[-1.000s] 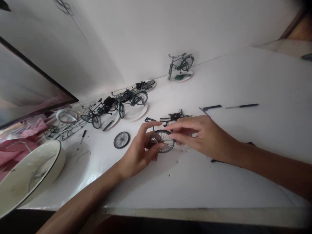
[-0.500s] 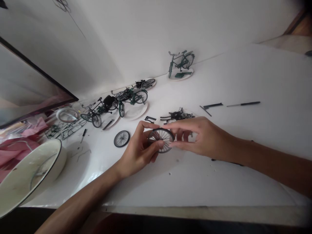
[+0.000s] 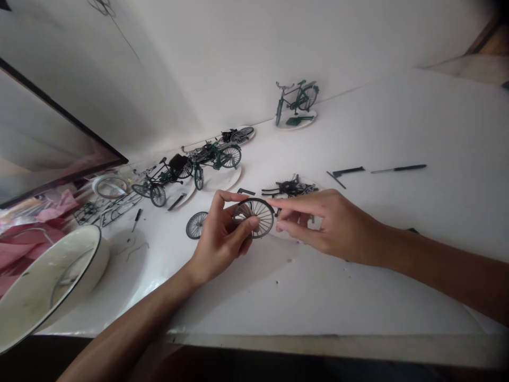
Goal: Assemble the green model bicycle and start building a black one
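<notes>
A small round wheel with a black rim and thin silver spokes (image 3: 254, 217) is up in the air above a white table (image 3: 358, 297), held in the person's left hand (image 3: 218, 236). The left fingers and thumb (image 3: 242, 224) curl around the edge and grip it. This grip leaves most of the round face open, so it seems the wheel is held this way to keep it off the table and easy to see. The right hand (image 3: 328, 220) comes in from the other side, with its fingers and thumb apart and close to the rim. It does not seem to hold anything, but I cannot tell if a fingertip is touching the wheel. Just past the left hand lies a second black wheel (image 3: 194, 225), partly hidden behind it. Behind the right hand, a jumble of black model bike parts (image 3: 290, 187) sits on a white paper plate, which the hand partly hides. Farther off stand a finished green toy bike (image 3: 297, 98) and a black toy bike (image 3: 157, 184), each near a plate, perhaps to keep the parts apart. A thin black screwdriver (image 3: 398, 168) lies to the right. A white bowl with a black rim (image 3: 59, 281) is cut off at the picture's edge.
</notes>
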Tool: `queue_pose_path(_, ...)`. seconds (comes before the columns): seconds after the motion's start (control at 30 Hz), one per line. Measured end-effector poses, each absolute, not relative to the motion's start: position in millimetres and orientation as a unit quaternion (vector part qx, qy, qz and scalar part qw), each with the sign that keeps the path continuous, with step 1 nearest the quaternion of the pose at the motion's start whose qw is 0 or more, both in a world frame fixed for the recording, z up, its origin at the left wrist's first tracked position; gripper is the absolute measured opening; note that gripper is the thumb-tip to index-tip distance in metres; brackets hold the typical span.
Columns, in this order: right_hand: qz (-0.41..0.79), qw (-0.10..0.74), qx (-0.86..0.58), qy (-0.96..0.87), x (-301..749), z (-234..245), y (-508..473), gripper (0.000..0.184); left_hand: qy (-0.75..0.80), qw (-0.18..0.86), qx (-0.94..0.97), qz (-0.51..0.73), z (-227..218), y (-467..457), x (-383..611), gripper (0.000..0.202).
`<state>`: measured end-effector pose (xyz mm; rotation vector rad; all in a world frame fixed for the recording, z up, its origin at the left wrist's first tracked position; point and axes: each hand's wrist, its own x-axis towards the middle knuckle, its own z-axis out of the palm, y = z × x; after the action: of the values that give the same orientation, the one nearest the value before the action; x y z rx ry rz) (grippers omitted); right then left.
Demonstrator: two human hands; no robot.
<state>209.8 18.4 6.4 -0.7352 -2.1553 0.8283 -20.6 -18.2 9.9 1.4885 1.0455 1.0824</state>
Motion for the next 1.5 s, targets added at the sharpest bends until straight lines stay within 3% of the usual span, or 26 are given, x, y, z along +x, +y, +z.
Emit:
queue_pose_path(0.33,0.336,0.333,-0.293,-0.831,209.1,6.6,14.1,0.046,0.438,0.436,0.619,0.486,5.7,-13.9,-21.0,0.03)
queue_pose_path(0.57,0.173,0.386,-0.402,-0.812,229.8,15.0,46.3,0.03,0.467,0.34,0.638,0.51,20.5,-5.9,-30.7,0.028)
queue_pose_path(0.97,0.072,0.27,-0.355,-0.892,225.4,-0.6,54.0,0.028,0.482,0.349,0.659,0.461,18.3,-7.1,-30.2,0.031)
queue_pose_path(1.2,0.039,0.26,-0.367,-0.892,227.6,1.1,55.8,0.019,0.495,0.343,0.668,0.438,18.0,-7.7,-28.8,0.032)
queue_pose_path(1.5,0.046,0.264,-0.385,-0.883,232.9,0.5,56.7,0.026,0.507,0.338,0.658,0.443,18.1,-7.1,-29.6,0.03)
